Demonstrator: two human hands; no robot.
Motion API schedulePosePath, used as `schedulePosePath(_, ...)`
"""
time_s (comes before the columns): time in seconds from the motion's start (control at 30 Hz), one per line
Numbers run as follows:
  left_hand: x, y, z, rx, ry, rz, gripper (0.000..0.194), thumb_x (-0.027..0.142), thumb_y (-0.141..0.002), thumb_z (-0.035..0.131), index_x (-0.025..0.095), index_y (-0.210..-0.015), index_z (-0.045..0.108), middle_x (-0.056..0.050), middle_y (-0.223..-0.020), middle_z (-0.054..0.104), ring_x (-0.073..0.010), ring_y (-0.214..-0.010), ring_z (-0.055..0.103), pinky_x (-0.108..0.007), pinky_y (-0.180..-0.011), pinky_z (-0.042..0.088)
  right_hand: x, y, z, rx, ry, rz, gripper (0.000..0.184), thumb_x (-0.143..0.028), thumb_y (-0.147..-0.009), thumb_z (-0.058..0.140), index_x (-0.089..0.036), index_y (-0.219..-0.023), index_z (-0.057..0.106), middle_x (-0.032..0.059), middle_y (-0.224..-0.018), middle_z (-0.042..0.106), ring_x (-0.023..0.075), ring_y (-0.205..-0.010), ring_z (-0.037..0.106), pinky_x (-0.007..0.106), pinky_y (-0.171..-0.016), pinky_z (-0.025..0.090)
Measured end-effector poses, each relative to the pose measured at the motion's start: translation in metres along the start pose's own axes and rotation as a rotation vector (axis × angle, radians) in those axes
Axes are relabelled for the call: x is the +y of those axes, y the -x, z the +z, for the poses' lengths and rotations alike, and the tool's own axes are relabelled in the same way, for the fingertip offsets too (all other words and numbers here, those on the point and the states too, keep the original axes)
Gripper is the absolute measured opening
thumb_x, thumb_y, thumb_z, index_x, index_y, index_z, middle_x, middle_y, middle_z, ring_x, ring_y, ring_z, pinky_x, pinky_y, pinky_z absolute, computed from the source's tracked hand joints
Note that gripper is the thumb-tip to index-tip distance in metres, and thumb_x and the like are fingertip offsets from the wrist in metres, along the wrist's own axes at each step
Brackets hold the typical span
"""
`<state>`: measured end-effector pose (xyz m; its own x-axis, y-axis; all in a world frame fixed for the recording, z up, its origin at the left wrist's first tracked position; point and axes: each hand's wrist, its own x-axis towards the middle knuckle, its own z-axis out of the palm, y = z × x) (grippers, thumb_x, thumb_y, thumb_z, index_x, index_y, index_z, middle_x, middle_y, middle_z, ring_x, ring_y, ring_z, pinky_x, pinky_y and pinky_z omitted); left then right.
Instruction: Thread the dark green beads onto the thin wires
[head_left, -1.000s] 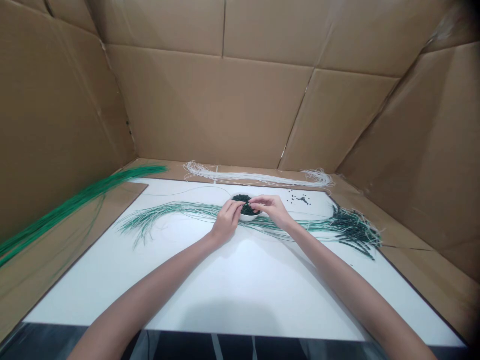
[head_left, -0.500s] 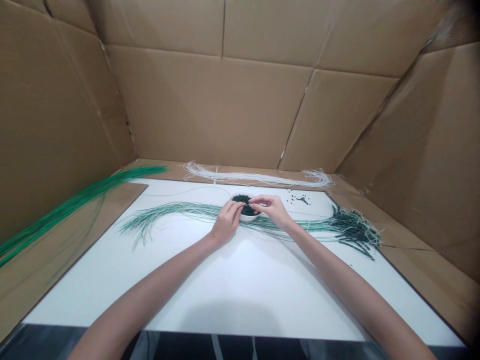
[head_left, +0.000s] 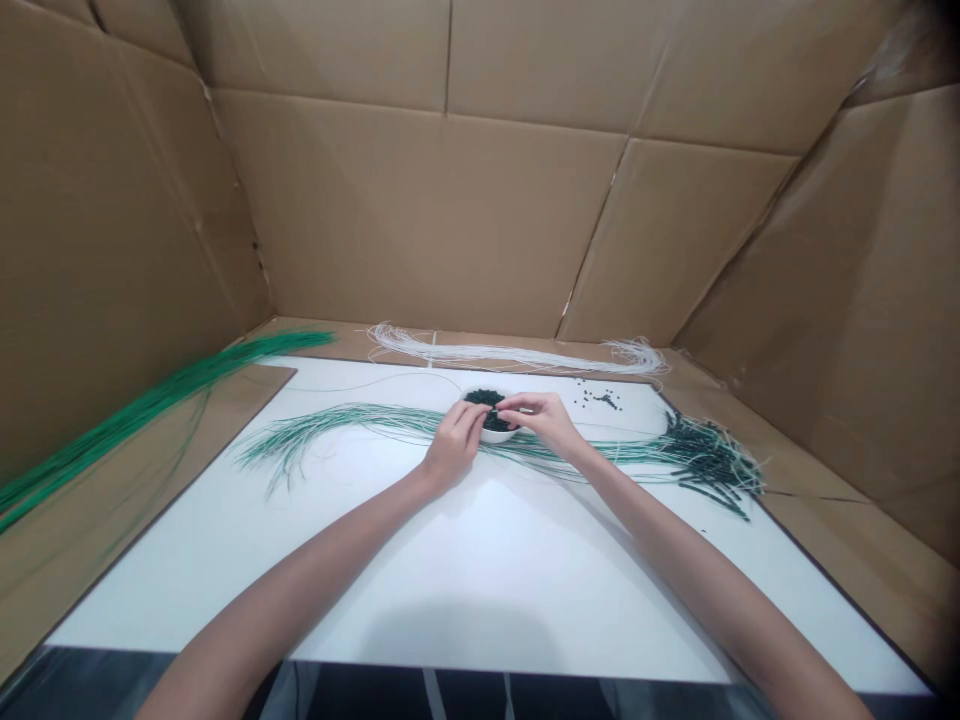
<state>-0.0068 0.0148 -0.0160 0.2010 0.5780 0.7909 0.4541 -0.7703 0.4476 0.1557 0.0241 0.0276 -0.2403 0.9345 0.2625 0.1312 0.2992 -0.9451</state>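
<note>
A small white bowl (head_left: 499, 436) heaped with dark green beads (head_left: 486, 400) stands on a white board (head_left: 480, 580). My left hand (head_left: 455, 445) is at the bowl's near left side, its fingertips pinched together at the rim. My right hand (head_left: 544, 418) reaches in from the right, with its fingertips pinched above the beads. Whether either hand holds a bead or a strand is too small to tell. Long pale green strands (head_left: 337, 425) run across the board beneath both wrists. Their right ends (head_left: 709, 462) carry dark beads.
The white board lies on brown cardboard, with cardboard walls at the back and sides. A bundle of white strands (head_left: 517, 354) lies along the far edge. Loose dark beads (head_left: 596, 398) sit at the back right, and a bright green bundle (head_left: 150, 410) lies at the left.
My right fingertips have shifted slightly down toward the bowl and my left hand's fingers have closed a little. The bowl and strands have not moved.
</note>
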Motion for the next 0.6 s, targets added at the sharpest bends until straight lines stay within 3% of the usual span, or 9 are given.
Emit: schedulePosePath(0.6, -0.0014, 0.0008, 0.0006, -0.033, -0.006, 0.043, 0.020, 0.017, -0.084, 0.037, 0.017, -0.097, 0.053, -0.005, -0.087, 0.054, -0.0129, -0.083, 0.052, -0.028, -0.076, 0.045, 0.0053, 0.0007, 0.0022, 0.000, 0.031, -0.022, 0.024, -0.031, -0.057, 0.067, -0.013, -0.073, 0.065, 0.0044, -0.071, 0.063, 0.0134, -0.063, 0.056, 0.025, -0.055, 0.048)
